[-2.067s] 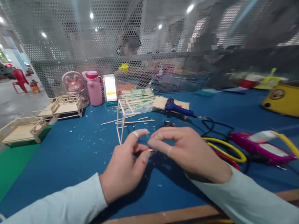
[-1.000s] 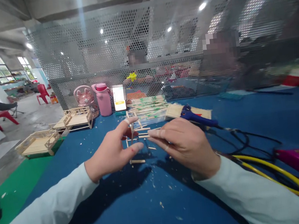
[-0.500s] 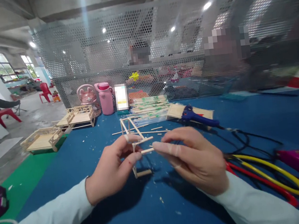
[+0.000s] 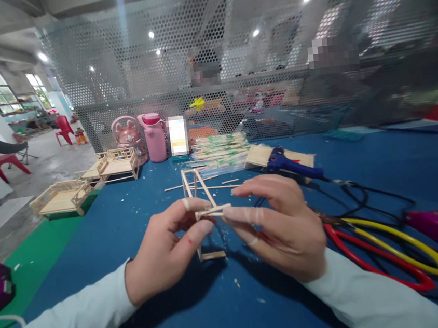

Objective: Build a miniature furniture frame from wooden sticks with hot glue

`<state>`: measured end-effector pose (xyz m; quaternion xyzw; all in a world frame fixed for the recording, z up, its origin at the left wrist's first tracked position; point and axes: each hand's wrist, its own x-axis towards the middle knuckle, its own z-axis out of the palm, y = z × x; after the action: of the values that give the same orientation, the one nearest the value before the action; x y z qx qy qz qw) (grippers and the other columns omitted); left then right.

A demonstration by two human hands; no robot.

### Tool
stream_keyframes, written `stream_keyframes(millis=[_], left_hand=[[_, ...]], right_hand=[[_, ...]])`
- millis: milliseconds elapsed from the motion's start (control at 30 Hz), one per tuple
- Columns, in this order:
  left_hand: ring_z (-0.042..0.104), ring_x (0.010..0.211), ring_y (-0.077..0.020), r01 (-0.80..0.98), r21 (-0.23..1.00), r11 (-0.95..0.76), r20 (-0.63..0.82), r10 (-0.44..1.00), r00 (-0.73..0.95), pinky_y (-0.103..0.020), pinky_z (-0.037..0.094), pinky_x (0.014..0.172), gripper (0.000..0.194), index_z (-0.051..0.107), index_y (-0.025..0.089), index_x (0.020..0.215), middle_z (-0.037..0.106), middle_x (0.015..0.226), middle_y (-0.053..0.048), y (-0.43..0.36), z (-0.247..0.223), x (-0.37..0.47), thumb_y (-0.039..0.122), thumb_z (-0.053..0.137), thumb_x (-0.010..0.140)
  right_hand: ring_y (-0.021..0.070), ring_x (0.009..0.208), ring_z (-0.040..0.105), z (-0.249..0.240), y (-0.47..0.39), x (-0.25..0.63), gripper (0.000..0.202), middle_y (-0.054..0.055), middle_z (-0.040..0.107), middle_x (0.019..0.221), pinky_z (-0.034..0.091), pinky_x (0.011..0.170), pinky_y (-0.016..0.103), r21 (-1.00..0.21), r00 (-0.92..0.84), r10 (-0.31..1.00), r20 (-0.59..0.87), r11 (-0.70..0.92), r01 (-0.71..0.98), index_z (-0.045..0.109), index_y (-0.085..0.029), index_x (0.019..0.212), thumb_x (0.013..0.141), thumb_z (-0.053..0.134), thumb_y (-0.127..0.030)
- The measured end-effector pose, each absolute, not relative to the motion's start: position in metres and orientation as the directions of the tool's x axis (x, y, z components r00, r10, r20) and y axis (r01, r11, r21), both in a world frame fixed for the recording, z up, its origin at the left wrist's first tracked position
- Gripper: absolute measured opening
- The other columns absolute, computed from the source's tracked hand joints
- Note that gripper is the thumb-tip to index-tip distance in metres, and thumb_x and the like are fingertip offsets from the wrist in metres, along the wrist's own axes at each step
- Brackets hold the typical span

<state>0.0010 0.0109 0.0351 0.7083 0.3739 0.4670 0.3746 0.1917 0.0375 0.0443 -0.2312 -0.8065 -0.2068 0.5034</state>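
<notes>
My left hand (image 4: 167, 250) is closed around a small frame (image 4: 206, 189) of thin wooden sticks, thumb and fingers pinching its near side. The frame stands tilted over the blue table, and one short bar shows below my left thumb. From the right, my right hand (image 4: 284, 232) pinches the end of a short wooden stick (image 4: 215, 214) between thumb and middle fingers, its index finger raised. This stick lies against the frame, close under another crossbar; whether it is fixed there I cannot tell. Pale tape wraps fingers on both hands.
A blue glue gun (image 4: 293, 166) rests on a stick panel, its cord running right. Large scissors (image 4: 392, 245) with red and yellow handles lie beside my right wrist. Stick bundles (image 4: 221, 150), a pink jug (image 4: 156, 142) and small wooden furniture models (image 4: 62, 199) stand behind; a perforated screen rises beyond.
My right hand has brought the short stick up and left, against the frame's crossbar. The frame has tilted slightly in my left hand, and the camera view has shifted a little.
</notes>
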Motion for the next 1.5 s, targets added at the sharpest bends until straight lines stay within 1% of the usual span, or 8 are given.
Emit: stream_keyframes(millis=[267, 500, 767, 867, 1033, 1300, 1433, 1500], left_hand=[[0.062, 0.078, -0.0129, 0.173, 0.856, -0.488, 0.446, 0.864, 0.232, -0.022, 0.048, 0.072, 0.016, 0.061, 0.019, 0.099, 0.066, 0.086, -0.002, 0.010, 0.036, 0.003, 0.027, 0.058, 0.085], [0.053, 0.062, -0.0075, 0.183, 0.865, -0.468, 0.454, 0.884, 0.114, -0.016, 0.044, 0.060, 0.011, 0.064, 0.017, 0.089, 0.062, 0.071, 0.002, 0.011, 0.036, 0.007, 0.025, 0.058, 0.085], [0.049, 0.058, -0.0060, 0.184, 0.849, -0.495, 0.485, 0.869, 0.100, -0.015, 0.042, 0.056, 0.010, 0.065, 0.016, 0.086, 0.060, 0.068, 0.002, 0.011, 0.036, 0.008, 0.023, 0.059, 0.084], [0.050, 0.058, -0.0058, 0.196, 0.841, -0.504, 0.494, 0.863, 0.101, -0.014, 0.042, 0.056, 0.009, 0.065, 0.016, 0.084, 0.061, 0.067, 0.003, 0.011, 0.036, 0.009, 0.022, 0.058, 0.084], [0.049, 0.056, -0.0060, 0.219, 0.835, -0.505, 0.497, 0.863, 0.094, -0.014, 0.042, 0.055, 0.010, 0.066, 0.016, 0.085, 0.060, 0.066, 0.003, 0.012, 0.035, 0.009, 0.023, 0.059, 0.083], [0.055, 0.061, -0.0075, 0.221, 0.835, -0.504, 0.495, 0.863, 0.100, -0.016, 0.046, 0.059, 0.010, 0.066, 0.018, 0.088, 0.065, 0.072, 0.001, 0.012, 0.033, 0.008, 0.024, 0.059, 0.084], [0.062, 0.069, -0.0092, 0.234, 0.821, -0.520, 0.505, 0.854, 0.125, -0.017, 0.049, 0.066, 0.014, 0.064, 0.018, 0.095, 0.069, 0.080, 0.000, 0.013, 0.031, 0.007, 0.021, 0.063, 0.082], [0.064, 0.071, -0.0094, 0.268, 0.791, -0.551, 0.529, 0.835, 0.154, -0.017, 0.050, 0.068, 0.017, 0.064, 0.019, 0.098, 0.071, 0.083, 0.000, 0.014, 0.031, 0.006, 0.019, 0.063, 0.081]], right_hand=[[0.0199, 0.095, 0.057, 0.041, 0.039, 0.193, 0.017, 0.004, 0.061, 0.097, 0.048, 0.080, 0.039, -0.033, -0.355, 0.243, 0.903, 0.862, 0.506, 0.066, -0.026, 0.084, 0.078, 0.062, -0.010], [0.0182, 0.087, 0.059, 0.039, 0.040, 0.184, 0.013, 0.004, 0.063, 0.087, 0.050, 0.077, 0.035, -0.084, -0.279, 0.244, 0.929, 0.872, 0.483, 0.065, -0.023, 0.081, 0.076, 0.066, -0.011], [0.0122, 0.068, 0.063, 0.026, 0.043, 0.178, 0.031, -0.003, 0.064, 0.078, 0.054, 0.069, 0.028, -0.464, -0.119, 0.522, 0.845, 0.824, 0.325, 0.057, -0.024, 0.102, 0.075, 0.070, -0.016], [0.0114, 0.068, 0.065, 0.025, 0.042, 0.177, 0.029, -0.004, 0.066, 0.077, 0.054, 0.069, 0.026, -0.508, -0.116, 0.546, 0.830, 0.825, 0.250, 0.059, -0.024, 0.099, 0.074, 0.070, -0.014], [0.0123, 0.067, 0.065, 0.029, 0.038, 0.176, 0.023, -0.002, 0.068, 0.076, 0.056, 0.069, 0.027, -0.544, -0.082, 0.578, 0.812, 0.800, 0.253, 0.062, -0.023, 0.092, 0.073, 0.070, -0.015], [0.0114, 0.066, 0.064, 0.037, 0.033, 0.170, 0.019, -0.002, 0.065, 0.072, 0.055, 0.065, 0.025, -0.814, -0.079, 0.812, 0.578, 0.581, 0.020, 0.058, -0.022, 0.086, 0.071, 0.068, -0.018], [0.0113, 0.065, 0.062, 0.044, 0.039, 0.181, 0.020, -0.002, 0.064, 0.073, 0.052, 0.061, 0.024, -0.835, -0.063, 0.836, 0.545, 0.548, 0.048, 0.056, -0.023, 0.090, 0.072, 0.064, -0.019], [0.0115, 0.063, 0.060, 0.046, 0.045, 0.192, 0.013, -0.002, 0.063, 0.071, 0.049, 0.060, 0.024, -0.783, -0.076, 0.803, 0.590, 0.593, 0.189, 0.058, -0.022, 0.085, 0.073, 0.061, -0.018]])
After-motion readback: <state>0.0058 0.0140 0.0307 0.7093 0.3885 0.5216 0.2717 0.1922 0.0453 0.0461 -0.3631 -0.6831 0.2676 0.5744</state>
